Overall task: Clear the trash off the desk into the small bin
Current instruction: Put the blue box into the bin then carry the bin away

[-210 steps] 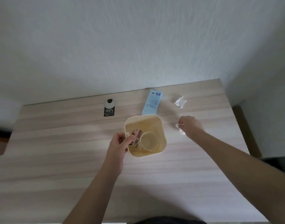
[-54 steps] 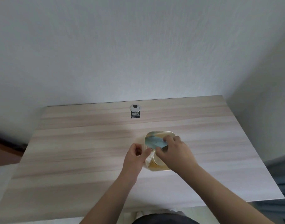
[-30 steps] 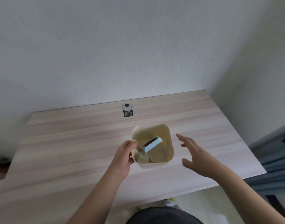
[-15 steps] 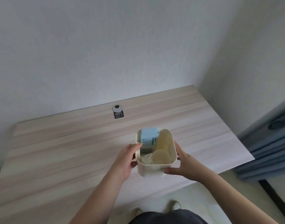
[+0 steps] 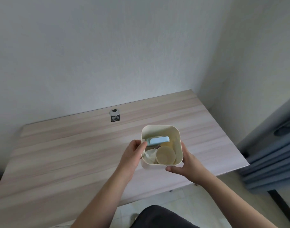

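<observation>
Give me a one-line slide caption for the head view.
Both hands, left hand and right hand, hold the small bin, containing a blue box and cup, above the desk.

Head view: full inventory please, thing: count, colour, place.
small bin: 1, cream, held over the desk's near right part
blue box: 1, light blue, inside the bin, leaning toward its left wall
paper cup: 1, tan, inside the bin, near side
crumpled tissue: white, count unclear, inside the bin, left of the cup
desk: 1, light wood grain, against the wall
cable grommet: 1, silver with dark hole, back edge of the desk
black sticker: 1, black with white "100%", just in front of the grommet
curtain: grey-blue, right edge of view
left hand: 1, grips the bin's left rim
right hand: 1, holds the bin's right side, thumb along the front
</observation>
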